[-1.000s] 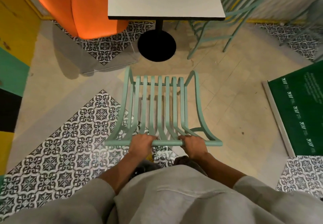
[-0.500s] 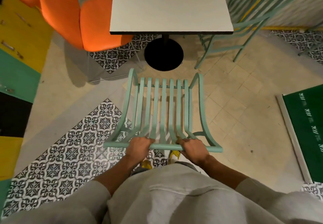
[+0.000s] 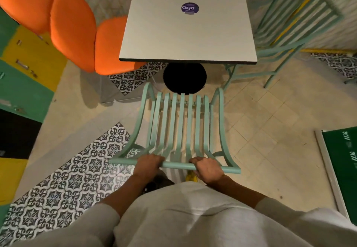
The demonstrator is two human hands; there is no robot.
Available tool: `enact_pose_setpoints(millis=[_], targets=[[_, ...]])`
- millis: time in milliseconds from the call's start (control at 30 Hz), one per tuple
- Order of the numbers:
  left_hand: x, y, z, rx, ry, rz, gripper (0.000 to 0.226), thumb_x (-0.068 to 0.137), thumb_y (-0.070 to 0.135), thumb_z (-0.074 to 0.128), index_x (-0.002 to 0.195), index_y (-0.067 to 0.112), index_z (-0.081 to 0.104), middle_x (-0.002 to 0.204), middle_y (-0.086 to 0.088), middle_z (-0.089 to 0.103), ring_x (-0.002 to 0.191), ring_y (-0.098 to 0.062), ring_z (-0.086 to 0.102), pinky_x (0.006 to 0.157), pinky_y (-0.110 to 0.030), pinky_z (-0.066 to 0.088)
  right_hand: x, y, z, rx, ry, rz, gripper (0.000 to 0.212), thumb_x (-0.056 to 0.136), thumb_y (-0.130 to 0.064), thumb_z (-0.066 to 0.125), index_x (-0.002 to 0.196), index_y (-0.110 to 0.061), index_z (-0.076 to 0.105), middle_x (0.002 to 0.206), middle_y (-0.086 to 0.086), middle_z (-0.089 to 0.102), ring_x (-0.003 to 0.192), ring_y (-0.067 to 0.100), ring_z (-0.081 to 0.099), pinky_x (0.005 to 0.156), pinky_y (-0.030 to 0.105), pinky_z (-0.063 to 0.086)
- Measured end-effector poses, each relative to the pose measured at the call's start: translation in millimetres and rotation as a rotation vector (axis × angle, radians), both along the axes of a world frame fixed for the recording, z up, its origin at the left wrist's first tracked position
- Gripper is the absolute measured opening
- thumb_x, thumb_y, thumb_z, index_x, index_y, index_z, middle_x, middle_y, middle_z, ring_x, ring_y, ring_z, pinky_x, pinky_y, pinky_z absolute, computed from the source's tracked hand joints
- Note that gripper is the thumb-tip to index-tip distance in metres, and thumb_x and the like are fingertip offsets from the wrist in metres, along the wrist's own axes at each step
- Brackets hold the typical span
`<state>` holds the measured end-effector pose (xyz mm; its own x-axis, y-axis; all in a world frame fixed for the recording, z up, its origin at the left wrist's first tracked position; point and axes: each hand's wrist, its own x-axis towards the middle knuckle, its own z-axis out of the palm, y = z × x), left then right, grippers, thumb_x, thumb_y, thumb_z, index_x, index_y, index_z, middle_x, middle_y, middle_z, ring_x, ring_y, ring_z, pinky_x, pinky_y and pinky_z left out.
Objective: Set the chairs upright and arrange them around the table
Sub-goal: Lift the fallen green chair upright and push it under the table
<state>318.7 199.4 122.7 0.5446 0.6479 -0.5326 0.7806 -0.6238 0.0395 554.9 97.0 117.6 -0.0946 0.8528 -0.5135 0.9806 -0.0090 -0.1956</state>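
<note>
Head view, both hands' fingers (image 3: 154, 159) wrapped round mint chair (image 3: 179, 123) top rail, facing table (image 3: 188, 34).

One head-worn camera (wide-angle) looks steeply down and forward; floor (image 3: 270, 131) near, walls curving.

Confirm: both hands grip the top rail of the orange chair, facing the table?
Not quite. The head view shows the left hand and right hand gripping the top rail of the mint-green slatted chair, facing the table.
</note>
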Motion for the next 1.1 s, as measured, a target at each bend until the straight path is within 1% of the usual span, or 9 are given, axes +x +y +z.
enact_pose_setpoints(millis=[100, 167, 233, 300, 367, 433, 733, 833, 1100], targets=[[9.4, 18.1, -0.1, -0.025, -0.010, 0.008, 0.039, 0.096, 0.054, 0.067, 0.128, 0.032, 0.069, 0.116, 0.001, 0.076, 0.108, -0.024, 0.073, 0.095, -0.037, 0.056, 8.6, 21.1, -0.3, -0.048, -0.016, -0.007, 0.035, 0.107, -0.036, 0.054, 0.140, -0.026, 0.058, 0.133, 0.004, 0.068, 0.113, 0.030, 0.069, 0.090, 0.041, 0.056], [14.0, 32.5, -4.3, -0.012, -0.007, -0.022, 0.034, 0.100, 0.039, 0.066, 0.132, 0.031, 0.068, 0.117, 0.001, 0.076, 0.109, -0.023, 0.073, 0.095, -0.038, 0.056, 13.1, 32.5, 0.0, -0.060, -0.024, -0.009, 0.035, 0.107, -0.036, 0.055, 0.140, -0.027, 0.059, 0.130, 0.003, 0.069, 0.113, 0.030, 0.069, 0.091, 0.040, 0.056], [17.5, 46.4, -10.4, 0.010, -0.016, -0.057, 0.033, 0.102, 0.020, 0.058, 0.132, 0.030, 0.069, 0.115, -0.001, 0.077, 0.107, -0.024, 0.073, 0.093, -0.038, 0.056, 19.9, 40.7, -3.4, 0.067, -0.055, -0.016, 0.030, 0.101, -0.039, 0.066, 0.130, -0.030, 0.069, 0.113, -0.001, 0.076, 0.097, 0.024, 0.075, 0.081, 0.035, 0.060], [21.3, 62.4, -14.4, 0.017, -0.019, -0.117, 0.028, 0.105, 0.023, 0.055, 0.129, 0.027, 0.069, 0.112, -0.003, 0.077, 0.103, -0.026, 0.074, 0.089, -0.039, 0.057, 26.7, 49.0, -3.4, 0.108, -0.142, 0.009, 0.029, 0.097, -0.045, 0.072, 0.123, -0.031, 0.074, 0.103, -0.004, 0.077, 0.087, 0.020, 0.076, 0.076, 0.032, 0.062], [25.7, 78.0, -16.4, 0.015, -0.036, -0.167, 0.027, 0.103, 0.040, 0.062, 0.125, 0.026, 0.068, 0.110, -0.003, 0.077, 0.099, -0.027, 0.075, 0.087, -0.040, 0.058, 32.1, 62.1, -3.1, 0.064, -0.092, 0.003, 0.038, 0.109, -0.044, 0.052, 0.142, -0.029, 0.062, 0.126, 0.001, 0.072, 0.109, 0.026, 0.071, 0.095, 0.039, 0.057], [30.3, 94.7, -19.8, -0.008, -0.071, -0.182, 0.036, 0.096, 0.051, 0.069, 0.120, 0.025, 0.069, 0.108, -0.002, 0.076, 0.098, -0.026, 0.074, 0.085, -0.038, 0.058, 37.6, 76.9, -3.8, 0.032, -0.090, -0.010, 0.041, 0.112, -0.042, 0.042, 0.149, -0.028, 0.056, 0.138, 0.001, 0.067, 0.120, 0.026, 0.067, 0.103, 0.039, 0.052], [38.7, 152.1, -22.3, -0.040, -0.172, -0.191, 0.022, 0.095, 0.042, 0.074, 0.108, 0.025, 0.068, 0.098, -0.001, 0.075, 0.089, -0.024, 0.072, 0.084, -0.040, 0.058, 39.1, 132.8, -1.6, -0.021, -0.103, -0.112, 0.045, 0.103, -0.040, 0.063, 0.147, -0.033, 0.057, 0.138, -0.001, 0.068, 0.119, 0.024, 0.067, 0.101, 0.036, 0.053], [41.0, 162.4, -22.9, -0.004, -0.179, -0.188, 0.009, 0.100, 0.027, 0.066, 0.108, 0.026, 0.069, 0.100, -0.001, 0.077, 0.090, -0.024, 0.073, 0.085, -0.039, 0.058, 40.3, 143.4, -2.3, -0.023, -0.111, -0.147, 0.044, 0.104, -0.033, 0.062, 0.147, -0.034, 0.057, 0.137, -0.001, 0.069, 0.119, 0.024, 0.068, 0.103, 0.037, 0.052], [61.3, 161.8, -32.7, -0.038, -0.160, -0.165, 0.020, 0.102, 0.023, 0.060, 0.120, 0.027, 0.067, 0.109, -0.004, 0.077, 0.096, -0.028, 0.075, 0.086, -0.041, 0.059, 63.7, 144.6, -5.9, -0.010, -0.105, -0.158, 0.040, 0.106, -0.034, 0.059, 0.146, -0.038, 0.057, 0.136, -0.007, 0.069, 0.119, 0.022, 0.068, 0.098, 0.038, 0.052]])
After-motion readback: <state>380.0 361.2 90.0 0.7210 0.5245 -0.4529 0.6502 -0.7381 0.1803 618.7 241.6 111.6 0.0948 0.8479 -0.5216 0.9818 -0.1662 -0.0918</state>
